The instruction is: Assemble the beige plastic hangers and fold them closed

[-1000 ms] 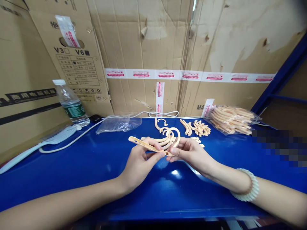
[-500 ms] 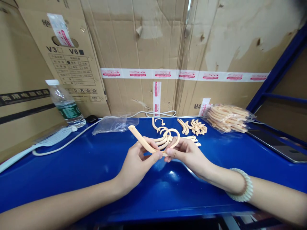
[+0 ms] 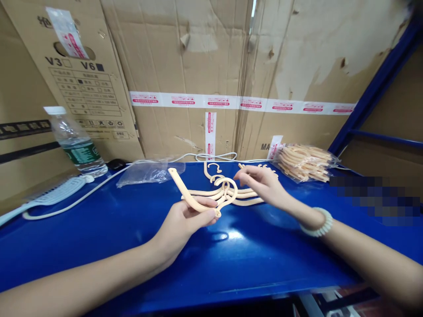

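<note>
My left hand (image 3: 190,220) is closed on a peach-coloured plastic hanger arm (image 3: 185,190). A round hanger hook (image 3: 235,189) joins the arm's lower end, above my fingertips. My right hand (image 3: 261,181) is apart from it, over the back right pieces, its fingers loosely bent and apart with nothing seen in them. The end of a loose arm piece (image 3: 240,166) shows just behind those fingers. My hand partly covers a heap of small hooks (image 3: 271,171). Behind the held piece lie several assembled hangers (image 3: 246,202), and farther back a loose hook (image 3: 218,171) and arm (image 3: 206,170).
A clear bag of hanger arms (image 3: 304,163) lies at the back right. To the left are a crumpled plastic bag (image 3: 142,171), a water bottle (image 3: 79,149) and a pale blue hairbrush (image 3: 56,193). A white cable (image 3: 82,203) crosses the blue table (image 3: 132,268), with cardboard (image 3: 172,57) behind.
My right hand has let go of the joined hook and arm and moved back and right to the loose pieces. My left hand keeps its hold. The view has shifted slightly right.
</note>
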`<move>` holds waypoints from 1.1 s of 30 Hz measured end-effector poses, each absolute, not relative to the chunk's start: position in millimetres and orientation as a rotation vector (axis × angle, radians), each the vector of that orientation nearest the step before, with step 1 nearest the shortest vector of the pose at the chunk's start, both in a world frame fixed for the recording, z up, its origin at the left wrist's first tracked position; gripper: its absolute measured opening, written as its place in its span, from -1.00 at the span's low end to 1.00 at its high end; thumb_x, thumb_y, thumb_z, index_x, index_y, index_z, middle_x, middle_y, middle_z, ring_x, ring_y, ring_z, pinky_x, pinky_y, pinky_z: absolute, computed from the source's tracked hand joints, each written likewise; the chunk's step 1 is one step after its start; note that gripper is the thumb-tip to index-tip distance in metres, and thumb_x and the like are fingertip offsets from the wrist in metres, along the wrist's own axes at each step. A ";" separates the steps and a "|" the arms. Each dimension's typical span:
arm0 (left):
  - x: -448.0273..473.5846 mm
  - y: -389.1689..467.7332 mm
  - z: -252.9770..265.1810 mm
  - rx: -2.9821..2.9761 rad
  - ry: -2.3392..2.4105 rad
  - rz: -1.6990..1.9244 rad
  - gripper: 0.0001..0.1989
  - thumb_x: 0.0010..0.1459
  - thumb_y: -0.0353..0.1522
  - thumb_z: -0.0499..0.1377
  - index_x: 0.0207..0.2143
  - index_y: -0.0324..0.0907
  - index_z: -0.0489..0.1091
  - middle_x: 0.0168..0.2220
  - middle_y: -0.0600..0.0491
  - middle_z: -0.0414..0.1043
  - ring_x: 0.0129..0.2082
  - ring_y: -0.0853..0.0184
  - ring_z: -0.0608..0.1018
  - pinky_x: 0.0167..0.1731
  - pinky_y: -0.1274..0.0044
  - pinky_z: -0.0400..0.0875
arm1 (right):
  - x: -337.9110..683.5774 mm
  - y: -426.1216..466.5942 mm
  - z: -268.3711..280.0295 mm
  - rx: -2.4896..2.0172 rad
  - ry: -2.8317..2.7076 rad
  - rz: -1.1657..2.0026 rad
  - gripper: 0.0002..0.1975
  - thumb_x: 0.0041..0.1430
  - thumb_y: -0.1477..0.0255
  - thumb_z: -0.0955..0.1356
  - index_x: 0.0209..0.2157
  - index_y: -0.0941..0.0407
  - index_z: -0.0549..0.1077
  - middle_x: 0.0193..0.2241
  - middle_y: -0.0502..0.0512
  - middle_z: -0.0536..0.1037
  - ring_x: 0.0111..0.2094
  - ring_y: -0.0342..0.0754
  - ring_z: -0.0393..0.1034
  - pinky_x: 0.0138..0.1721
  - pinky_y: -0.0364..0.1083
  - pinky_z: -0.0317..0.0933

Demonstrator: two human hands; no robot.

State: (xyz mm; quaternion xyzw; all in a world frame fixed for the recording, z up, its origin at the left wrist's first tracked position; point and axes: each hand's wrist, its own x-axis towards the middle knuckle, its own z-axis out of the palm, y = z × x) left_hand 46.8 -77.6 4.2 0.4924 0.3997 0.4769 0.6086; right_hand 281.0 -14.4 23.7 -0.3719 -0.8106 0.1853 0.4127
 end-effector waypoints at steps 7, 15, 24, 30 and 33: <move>49.0 -76.4 6.0 0.933 0.848 1.063 -0.74 -0.17 -0.38 0.48 -0.36 -0.23 0.57 -0.39 0.01 0.60 -0.30 0.36 0.58 -0.22 0.63 0.50 | 330.1 41.0 11.7 -1.108 -2.285 0.132 -0.93 -0.03 0.48 0.45 -0.41 0.11 0.59 -0.36 0.16 0.57 -0.25 0.10 0.40 -0.12 0.07 0.23; 48.0 -78.8 5.2 0.907 0.843 1.062 -0.75 -0.15 -0.42 0.47 -0.36 -0.23 0.55 -0.38 0.01 0.60 -0.31 0.37 0.60 -0.20 0.62 0.52 | 318.5 45.2 6.6 -1.100 -2.124 0.302 -0.94 -0.05 0.52 0.42 -0.54 0.11 0.55 -0.44 0.11 0.55 -0.34 0.04 0.43 -0.21 0.02 0.30; 45.9 -77.1 2.7 0.927 0.787 1.057 -0.79 -0.10 -0.42 0.46 -0.37 -0.21 0.55 -0.39 0.06 0.58 -0.31 0.42 0.58 -0.20 0.64 0.48 | 302.0 11.5 24.4 -0.929 -1.573 0.708 -0.70 0.21 0.19 0.34 -0.24 0.15 0.48 -0.23 0.19 0.60 -0.30 -0.04 0.56 -0.26 -0.07 0.43; 46.6 -73.3 2.1 0.930 0.779 1.078 -0.77 -0.15 -0.42 0.48 -0.40 -0.21 0.54 -0.42 0.07 0.56 -0.33 0.42 0.57 -0.20 0.63 0.47 | 282.8 -13.0 26.4 -0.851 -1.135 1.094 -0.65 -0.14 0.37 0.56 -0.27 0.10 0.51 -0.14 0.12 0.59 -0.25 -0.07 0.53 -0.14 -0.07 0.40; 47.8 -72.6 2.6 0.946 0.784 1.076 -0.76 -0.16 -0.41 0.48 -0.41 -0.22 0.53 -0.42 0.07 0.55 -0.35 0.44 0.55 -0.23 0.65 0.45 | 277.4 -17.5 22.1 -0.841 -1.017 1.173 -0.45 -0.23 0.50 0.59 -0.13 -0.01 0.45 -0.13 0.02 0.55 -0.27 -0.09 0.53 -0.18 -0.09 0.42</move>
